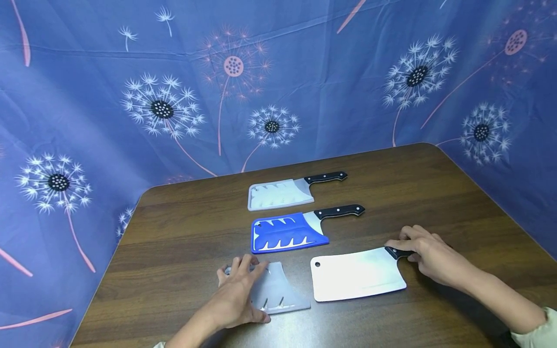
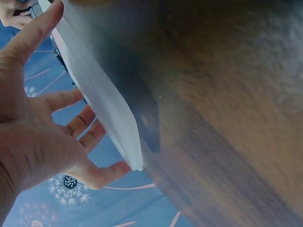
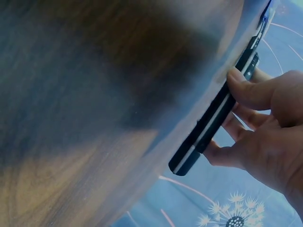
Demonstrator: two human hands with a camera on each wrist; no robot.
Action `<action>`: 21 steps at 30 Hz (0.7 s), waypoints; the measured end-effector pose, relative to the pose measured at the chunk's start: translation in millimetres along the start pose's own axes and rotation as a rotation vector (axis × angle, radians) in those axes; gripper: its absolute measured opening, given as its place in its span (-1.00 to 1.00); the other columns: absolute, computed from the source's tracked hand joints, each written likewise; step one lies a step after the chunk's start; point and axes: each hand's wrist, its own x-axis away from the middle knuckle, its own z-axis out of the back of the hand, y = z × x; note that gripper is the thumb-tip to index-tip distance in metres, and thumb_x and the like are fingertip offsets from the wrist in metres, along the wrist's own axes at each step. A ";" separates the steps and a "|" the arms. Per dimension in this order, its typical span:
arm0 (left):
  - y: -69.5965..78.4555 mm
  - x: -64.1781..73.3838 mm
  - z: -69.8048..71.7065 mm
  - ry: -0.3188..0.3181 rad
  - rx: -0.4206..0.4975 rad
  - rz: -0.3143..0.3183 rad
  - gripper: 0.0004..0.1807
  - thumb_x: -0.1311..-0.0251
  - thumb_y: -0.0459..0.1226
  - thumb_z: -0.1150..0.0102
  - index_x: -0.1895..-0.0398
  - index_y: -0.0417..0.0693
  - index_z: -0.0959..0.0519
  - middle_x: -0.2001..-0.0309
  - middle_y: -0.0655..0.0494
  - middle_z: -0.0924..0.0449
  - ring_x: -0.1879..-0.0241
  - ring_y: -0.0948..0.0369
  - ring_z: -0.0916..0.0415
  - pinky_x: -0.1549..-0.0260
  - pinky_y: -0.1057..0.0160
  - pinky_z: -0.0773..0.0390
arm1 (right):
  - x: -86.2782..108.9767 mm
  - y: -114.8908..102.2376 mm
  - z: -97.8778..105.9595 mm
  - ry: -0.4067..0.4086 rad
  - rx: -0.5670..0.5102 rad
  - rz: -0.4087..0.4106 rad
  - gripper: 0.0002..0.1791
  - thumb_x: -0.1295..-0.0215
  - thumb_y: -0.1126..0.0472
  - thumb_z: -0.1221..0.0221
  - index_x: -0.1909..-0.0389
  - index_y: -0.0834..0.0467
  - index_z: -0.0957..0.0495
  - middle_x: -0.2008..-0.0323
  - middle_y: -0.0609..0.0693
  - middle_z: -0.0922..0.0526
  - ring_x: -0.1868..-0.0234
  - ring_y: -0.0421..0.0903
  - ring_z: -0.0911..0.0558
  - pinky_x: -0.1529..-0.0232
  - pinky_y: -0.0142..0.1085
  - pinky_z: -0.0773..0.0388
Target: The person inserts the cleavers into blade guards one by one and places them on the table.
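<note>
In the head view, my left hand (image 1: 235,297) spans a grey plastic blade cover (image 1: 280,290), with the thumb at its near edge and fingertips at its far edge. The left wrist view has the cover (image 2: 102,94) edge-on, pinched between thumb and fingers. To its right, my right hand (image 1: 431,253) grips the black handle of a bare cleaver (image 1: 357,275). The broad blade points left toward the cover, apart from it, with a hole near its tip corner. The black handle (image 3: 208,123) shows in the right wrist view between thumb and fingers.
Behind the hands lies a cleaver in a blue cover (image 1: 278,234), handle to the right. Farther back is another cleaver in a whitish cover (image 1: 278,195). A brown wooden table (image 1: 183,232) carries everything; a blue dandelion-patterned cloth (image 1: 304,87) hangs beyond its edges.
</note>
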 end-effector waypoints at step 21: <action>7.3 -10.6 11.3 0.273 -0.008 0.011 0.25 0.62 0.07 -0.66 -0.39 0.06 -0.32 -0.19 -0.08 -0.32 -0.14 0.00 -0.21 -0.13 -0.36 0.03 | -6.0 -3.6 6.8 0.355 0.034 0.030 0.03 0.50 0.79 -0.02 -0.16 0.03 -0.57 0.22 0.03 -0.46 0.22 -0.04 -0.32 0.29 -0.15 -0.05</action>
